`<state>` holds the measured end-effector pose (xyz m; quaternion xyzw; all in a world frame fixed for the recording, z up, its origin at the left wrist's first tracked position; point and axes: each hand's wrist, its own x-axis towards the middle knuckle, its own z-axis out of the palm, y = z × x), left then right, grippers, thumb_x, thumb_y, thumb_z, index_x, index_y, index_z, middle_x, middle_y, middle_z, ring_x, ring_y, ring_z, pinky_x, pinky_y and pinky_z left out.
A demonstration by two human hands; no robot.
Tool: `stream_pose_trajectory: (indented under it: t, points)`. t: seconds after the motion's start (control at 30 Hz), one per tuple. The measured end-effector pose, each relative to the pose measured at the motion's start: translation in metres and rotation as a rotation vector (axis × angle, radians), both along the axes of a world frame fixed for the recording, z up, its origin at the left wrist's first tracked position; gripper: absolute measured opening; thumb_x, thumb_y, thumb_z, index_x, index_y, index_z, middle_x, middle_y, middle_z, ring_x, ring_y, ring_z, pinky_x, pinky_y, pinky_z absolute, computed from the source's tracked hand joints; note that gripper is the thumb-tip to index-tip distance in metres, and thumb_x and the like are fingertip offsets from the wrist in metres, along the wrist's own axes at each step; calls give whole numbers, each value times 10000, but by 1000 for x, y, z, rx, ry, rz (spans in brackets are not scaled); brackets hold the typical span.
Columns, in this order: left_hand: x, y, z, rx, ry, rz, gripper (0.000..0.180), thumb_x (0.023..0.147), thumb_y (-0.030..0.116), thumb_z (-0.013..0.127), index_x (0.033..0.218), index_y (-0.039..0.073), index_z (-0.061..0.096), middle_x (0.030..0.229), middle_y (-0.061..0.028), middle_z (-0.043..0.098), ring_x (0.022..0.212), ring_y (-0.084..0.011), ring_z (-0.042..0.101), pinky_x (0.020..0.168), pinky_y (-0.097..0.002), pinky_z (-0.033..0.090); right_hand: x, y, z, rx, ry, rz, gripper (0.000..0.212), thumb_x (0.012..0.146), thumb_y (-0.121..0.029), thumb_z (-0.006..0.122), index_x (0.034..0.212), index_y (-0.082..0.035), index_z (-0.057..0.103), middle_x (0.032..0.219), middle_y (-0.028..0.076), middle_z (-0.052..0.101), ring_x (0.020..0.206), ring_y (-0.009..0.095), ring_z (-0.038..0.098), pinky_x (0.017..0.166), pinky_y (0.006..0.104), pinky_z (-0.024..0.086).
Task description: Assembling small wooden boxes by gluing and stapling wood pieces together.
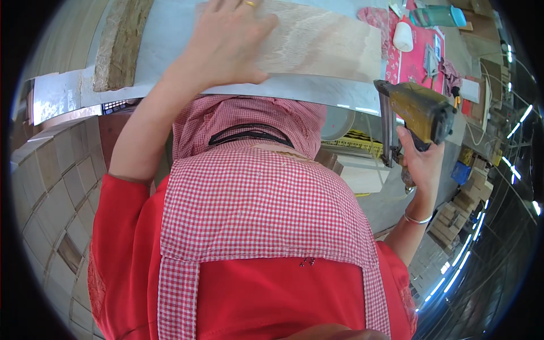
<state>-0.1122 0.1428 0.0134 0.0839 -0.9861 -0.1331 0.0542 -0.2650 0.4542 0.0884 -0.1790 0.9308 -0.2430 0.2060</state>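
A pale plywood board [326,45] with wavy grain lies on the light worktable [164,62] in front of me. My left hand [226,48] rests on the board's left part, thumb spread toward the near edge; its fingertips run out at the top of the picture. At the right, my right hand [422,164] is wrapped round the grip of a yellow and black nail gun [416,107]. The gun is held up by the table's near edge, its nose close to the board's right end but apart from it.
A rough wooden block [122,45] lies left on the table. Beyond the board's right end are a pink cloth [374,20], a white squeeze bottle [403,35] and a teal drinking bottle [436,16]. Stacked wooden pieces [59,175] stand at the left, a yellow crate [361,145] below the table.
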Motion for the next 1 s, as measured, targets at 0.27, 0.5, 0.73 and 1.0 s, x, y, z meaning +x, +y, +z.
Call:
stream_pose_trajectory:
  t: [0.27, 0.5, 0.73, 1.0]
  points:
    - [-10, 37, -32, -28, 134, 160, 805, 527, 361, 874, 1210, 74, 558, 1386, -205, 474, 1294, -354, 448, 1070, -498, 354, 17, -17, -9, -177, -86, 61, 326, 838, -126, 783, 1097, 21, 652, 879, 24, 659, 710, 78, 567, 633, 245, 459]
    - [-18, 28, -34, -44, 199, 103, 568, 596, 388, 820, 1021, 54, 645, 1161, -250, 530, 1158, -376, 476, 974, -521, 355, 18, -23, -13, -216, -68, 97, 299, 859, -187, 776, 1065, -6, 656, 708, -15, 602, 487, 37, 474, 428, 208, 370]
    - [-13, 26, 4, 92, -43, 71, 599, 605, 411, 823, 1052, 60, 635, 1156, -243, 526, 1163, -367, 469, 980, -534, 356, 20, -28, -8, -80, -142, 0, 385, 831, -102, 789, 1143, 38, 614, 1039, 67, 678, 909, 127, 625, 819, 277, 508]
    - [25, -12, -84, 128, 937, -88, 1043, 585, 554, 851, 1388, 29, 443, 1462, -335, 287, 1370, -490, 283, 1122, -604, 243, 31, -28, -4, -218, -44, 15, 380, 841, -107, 782, 1148, 42, 616, 1053, 74, 681, 925, 128, 630, 825, 280, 509]
